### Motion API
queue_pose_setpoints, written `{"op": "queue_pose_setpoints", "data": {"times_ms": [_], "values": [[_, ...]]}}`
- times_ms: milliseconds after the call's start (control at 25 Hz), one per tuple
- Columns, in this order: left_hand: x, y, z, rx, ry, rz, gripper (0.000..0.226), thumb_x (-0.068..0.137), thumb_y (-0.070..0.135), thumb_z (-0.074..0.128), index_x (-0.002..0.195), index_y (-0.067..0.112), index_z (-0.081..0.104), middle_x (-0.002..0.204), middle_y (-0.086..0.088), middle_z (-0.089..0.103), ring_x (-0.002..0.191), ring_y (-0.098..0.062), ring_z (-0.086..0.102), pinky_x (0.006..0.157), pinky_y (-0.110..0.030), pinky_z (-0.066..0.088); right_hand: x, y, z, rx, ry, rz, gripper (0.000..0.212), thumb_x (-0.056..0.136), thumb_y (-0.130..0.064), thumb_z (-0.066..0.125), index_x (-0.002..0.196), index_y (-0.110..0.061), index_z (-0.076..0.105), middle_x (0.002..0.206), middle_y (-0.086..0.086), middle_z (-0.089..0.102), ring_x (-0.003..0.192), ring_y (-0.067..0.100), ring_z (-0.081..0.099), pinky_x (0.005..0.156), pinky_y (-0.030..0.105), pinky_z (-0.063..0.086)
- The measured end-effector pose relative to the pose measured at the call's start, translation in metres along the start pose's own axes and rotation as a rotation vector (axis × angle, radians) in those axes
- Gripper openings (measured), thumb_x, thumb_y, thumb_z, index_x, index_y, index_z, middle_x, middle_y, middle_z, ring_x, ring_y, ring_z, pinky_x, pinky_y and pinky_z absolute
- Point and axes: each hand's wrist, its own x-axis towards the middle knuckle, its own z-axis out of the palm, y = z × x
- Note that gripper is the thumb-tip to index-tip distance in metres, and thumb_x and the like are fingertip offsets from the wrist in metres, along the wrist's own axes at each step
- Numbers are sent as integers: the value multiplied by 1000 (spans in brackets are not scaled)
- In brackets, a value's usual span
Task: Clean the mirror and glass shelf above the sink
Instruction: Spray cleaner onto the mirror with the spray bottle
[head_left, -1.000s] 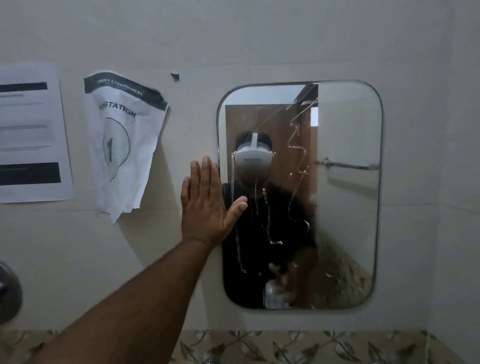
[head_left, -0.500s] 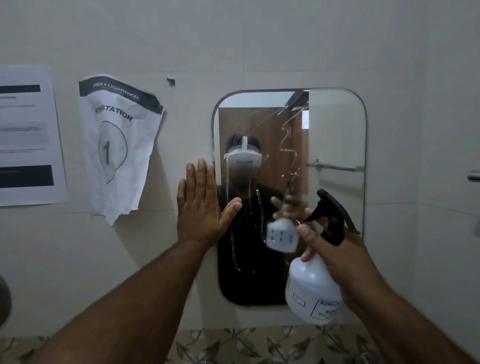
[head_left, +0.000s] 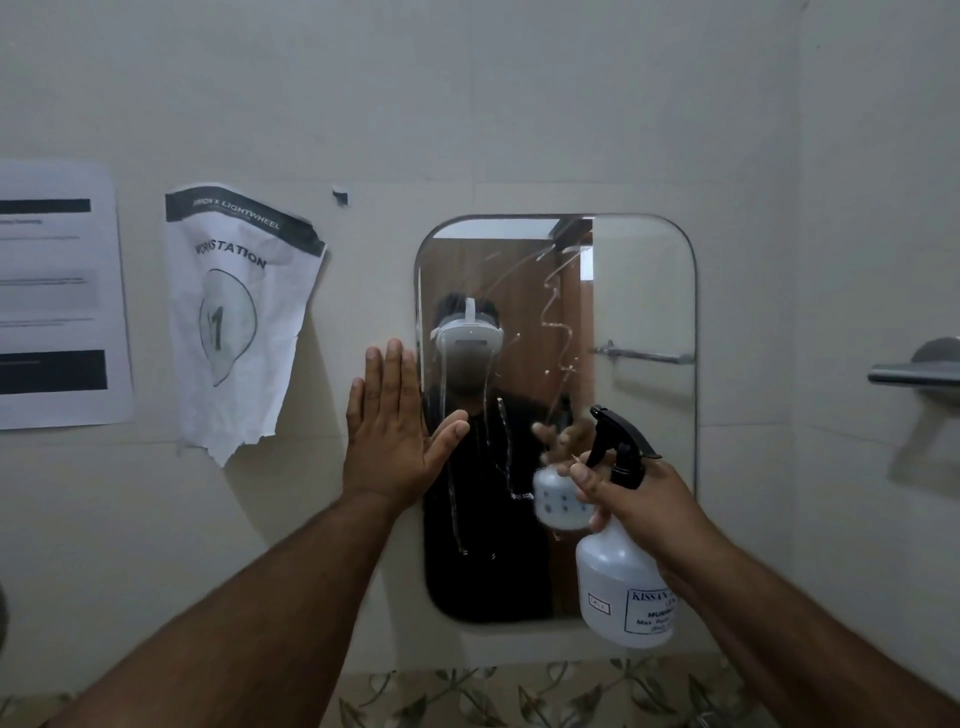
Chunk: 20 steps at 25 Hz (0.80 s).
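Spraying the streaked mirror (head_left: 639, 312)

Right hand (head_left: 641, 499) grips a translucent plastic spray bottle (head_left: 621, 587) (black trigger); left hand (head_left: 392, 431) lies flat, fingers spread, at the rounded mirror's edge.

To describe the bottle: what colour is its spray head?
Black, on a white bottle, shown in the head view: spray head.

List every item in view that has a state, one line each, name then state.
mirror: on the wall, streaked with drips
spray bottle: upright, held, nozzle toward the mirror
right hand: shut on the spray bottle, fingers at the trigger
left hand: open, flat at the mirror's left edge
workstation sheet: crumpled, torn at the bottom
printed notice: flat on the wall
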Motion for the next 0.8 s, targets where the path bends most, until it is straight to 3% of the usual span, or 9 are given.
{"op": "queue_pose_setpoints", "data": {"times_ms": [120,240,360,640,800], "values": [[-1,-1,-3,-22,-10,6,101,100,80,24,171,18,-11,180,0,-19,168,-23,-14,135,-53,6,0,-5,-4,-12,30,62,18,91,-35,78,102,-21,79,80,-3,80,79,22,79,59,24,57],[-2,-2,-6,-29,-18,15,101,101,79,26,171,18,-11,180,0,-18,168,-22,-14,136,-52,8,-3,-8,-9,21,73,99,7,90,-23,80,93,-16,78,72,4,78,70,26,77,55,23,57],[-2,-4,-10,-45,-33,17,101,101,78,28,172,17,-10,181,1,-17,168,-21,-14,136,-52,9,-10,-6,-17,-10,110,151,7,90,-16,78,94,-11,75,64,14,74,61,23,74,63,32,59],[-2,-7,-14,-44,-52,34,100,102,77,30,172,19,-11,181,1,-17,168,-19,-14,136,-51,9,-79,42,-25,-127,110,299,12,89,-24,82,99,-23,75,56,15,72,60,23,75,78,37,58],[-2,-6,-15,-53,-61,31,98,102,76,30,172,19,-10,180,2,-18,168,-19,-15,136,-51,8,-114,59,1,-160,27,480,35,74,-43,91,97,-23,75,62,4,74,57,25,70,65,29,57]]}}
